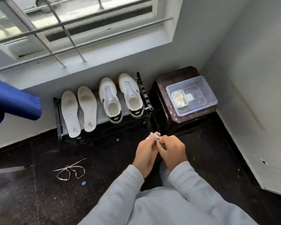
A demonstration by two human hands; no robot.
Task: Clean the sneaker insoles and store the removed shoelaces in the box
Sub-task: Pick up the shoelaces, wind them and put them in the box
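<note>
My left hand (145, 153) and my right hand (173, 151) meet in front of me, both pinching a bunched white shoelace (155, 136) between their fingertips. A second white shoelace (71, 170) lies loosely looped on the dark floor to the left. Two white insoles (79, 110) lie side by side on the left of a low black shoe rack (58, 114). Beside them on the rack stand two white sneakers (120, 98) without laces. A clear plastic box (201, 88) sits open on a dark brown stool (169, 78) at the right, with a small tray of something pale inside.
White walls close in behind the rack and along the right, under a barred window. A blue fabric object (11, 103) juts in from the left edge. Small blue bits (83, 183) lie on the dark speckled floor.
</note>
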